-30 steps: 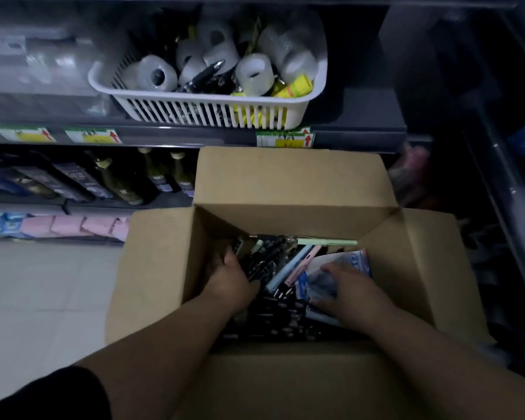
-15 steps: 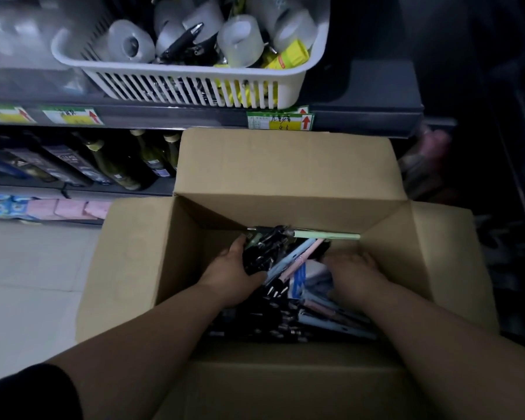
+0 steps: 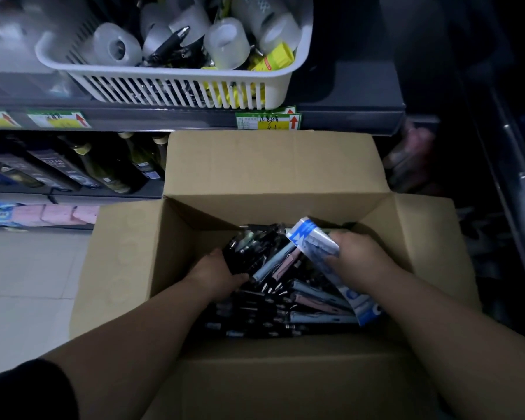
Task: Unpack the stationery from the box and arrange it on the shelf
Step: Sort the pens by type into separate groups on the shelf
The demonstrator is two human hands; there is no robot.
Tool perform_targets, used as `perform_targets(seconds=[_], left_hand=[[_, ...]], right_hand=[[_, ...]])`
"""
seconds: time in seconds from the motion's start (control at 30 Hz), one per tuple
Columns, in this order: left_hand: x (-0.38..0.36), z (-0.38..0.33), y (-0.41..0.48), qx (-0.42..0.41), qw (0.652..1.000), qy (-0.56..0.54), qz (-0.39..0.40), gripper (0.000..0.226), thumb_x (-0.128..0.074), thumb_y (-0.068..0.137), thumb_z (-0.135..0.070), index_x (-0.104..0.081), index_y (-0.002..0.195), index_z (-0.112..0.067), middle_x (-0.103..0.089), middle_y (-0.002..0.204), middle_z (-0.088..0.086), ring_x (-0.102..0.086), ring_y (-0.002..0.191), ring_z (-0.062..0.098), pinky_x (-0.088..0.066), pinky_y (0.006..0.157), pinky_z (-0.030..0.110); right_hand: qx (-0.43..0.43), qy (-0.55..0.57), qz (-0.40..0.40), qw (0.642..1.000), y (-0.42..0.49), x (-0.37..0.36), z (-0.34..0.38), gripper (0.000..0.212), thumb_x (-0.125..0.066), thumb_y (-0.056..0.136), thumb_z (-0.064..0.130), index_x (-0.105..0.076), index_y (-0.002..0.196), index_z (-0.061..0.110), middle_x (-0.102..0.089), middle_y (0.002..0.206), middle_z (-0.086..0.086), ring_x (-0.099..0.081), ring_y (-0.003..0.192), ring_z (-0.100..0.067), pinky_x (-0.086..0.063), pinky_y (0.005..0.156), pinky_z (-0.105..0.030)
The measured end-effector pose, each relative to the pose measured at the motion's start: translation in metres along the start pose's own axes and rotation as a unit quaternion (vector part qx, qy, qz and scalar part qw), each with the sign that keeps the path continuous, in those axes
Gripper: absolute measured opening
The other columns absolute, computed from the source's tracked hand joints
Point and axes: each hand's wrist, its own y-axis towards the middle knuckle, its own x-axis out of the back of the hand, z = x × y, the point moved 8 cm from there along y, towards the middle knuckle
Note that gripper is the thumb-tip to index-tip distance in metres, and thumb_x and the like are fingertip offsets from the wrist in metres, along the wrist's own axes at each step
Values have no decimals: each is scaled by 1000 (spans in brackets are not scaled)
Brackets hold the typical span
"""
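Fingers (image 3: pixel 343 239) of right hand (image 3: pixel 359 257) around blue-white packet (image 3: pixel 314 237), print illegible, in box (image 3: pixel 270 165)

The cardboard box (image 3: pixel 270 165) is plain tan-brown. Inside it the pens (image 3: pixel 249 253) are mostly black with silvery tips, the pastel pens (image 3: pixel 273 265) among them are pale blue and dusty pink, and the packet (image 3: pixel 311 237) is white with a bold blue zigzag print. On the dark grey shelf (image 3: pixel 346 116) the slatted basket (image 3: pixel 176 86) is white, its tape rolls (image 3: pixel 115 48) cloudy translucent white beside bright yellow packs (image 3: pixel 275 57). The price labels (image 3: pixel 267 121) are green and yellow with red arrows. Lower down, the bottles (image 3: pixel 103 168) are dark green with pale caps, and the floor (image 3: pixel 22 283) is off-white tile.
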Motion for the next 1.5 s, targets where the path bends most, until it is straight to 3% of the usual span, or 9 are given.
perform_targets(seconds=[0.13, 0.3, 0.4, 0.7, 0.83, 0.97, 1.2, 1.37, 1.5], left_hand=[[-6, -4, -2, -16, 999, 26, 15, 74, -70, 81, -43, -39, 138, -6, -53, 134, 12, -53, 120, 27, -45, 93, 28], [3, -14, -8, -56, 998, -2, -13, 45, -70, 83, -39, -59, 119, -13, -65, 115, 8, -61, 105, 23, -46, 79, 23], [13, -13, -10, -50, 998, -20, -40, 38, -64, 87, -35, -59, 115, -10, -66, 111, 11, -61, 102, 26, -41, 72, 21], [40, -25, -33, -131, 988, -57, -65, 36, -60, 90, -37, -59, 116, -12, -66, 113, 8, -61, 103, 24, -41, 77, 20], [31, -31, -43, -167, 985, 20, -21, 45, -65, 86, -42, -56, 119, -12, -63, 114, 8, -61, 101, 24, -45, 76, 24], [9, -45, -50, -245, 959, 142, -1, 49, -63, 87, -43, -53, 125, -14, -57, 127, 9, -54, 116, 25, -40, 85, 23], [-23, -45, -36, -264, 955, 133, 20, 58, -58, 93, -28, -32, 143, -15, -30, 142, 12, -43, 125, 28, -35, 102, 27], [-28, -40, -31, -237, 965, 111, 18, 101, -75, 74, -46, -12, 150, -24, -11, 154, 6, -31, 138, 27, -34, 111, 36], [-27, -38, -23, -204, 968, 147, 9, 111, -78, 68, -53, -12, 151, -20, -13, 156, 4, -28, 140, 24, -34, 111, 36]], right_hand=[[-23, 12, -5, 1000, -5, -7, -6, 7, -59, 87, 22, -55, 90, 16, -66, 100, -8, -59, 94, -28, -36, 69, -26], [-35, 42, -16, 998, -11, -7, -9, 14, -58, 90, 24, -59, 99, 14, -65, 102, -8, -58, 91, -27, -35, 68, -25], [-37, 48, -34, 998, -15, 0, -7, 19, -58, 89, 26, -61, 102, 14, -66, 102, -9, -59, 94, -29, -35, 68, -26], [-59, 91, -98, 989, -53, 31, 2, 22, -63, 85, 24, -64, 106, 19, -68, 98, -5, -61, 89, -27, -39, 68, -27], [-69, 107, -141, 982, -75, 41, 6, 6, -64, 83, 21, -61, 88, 20, -60, 77, 4, -57, 77, -22, -35, 58, -26], [-82, 106, -148, 980, -82, 35, 6, 21, -65, 83, 21, -49, 71, 28, -51, 66, 12, -50, 68, -17, -29, 50, -17], [-79, 107, -114, 985, -76, 18, -2, 10, -65, 85, 23, -57, 85, 27, -59, 75, 3, -53, 71, -18, -32, 60, -25], [-62, 108, -97, 987, -68, 15, -7, 7, -65, 85, 24, -58, 84, 26, -61, 78, 1, -55, 74, -19, -31, 61, -25], [-37, 107, -82, 990, -61, 14, -8, 5, -64, 85, 24, -61, 87, 21, -62, 79, 1, -56, 75, -20, -33, 62, -25]])
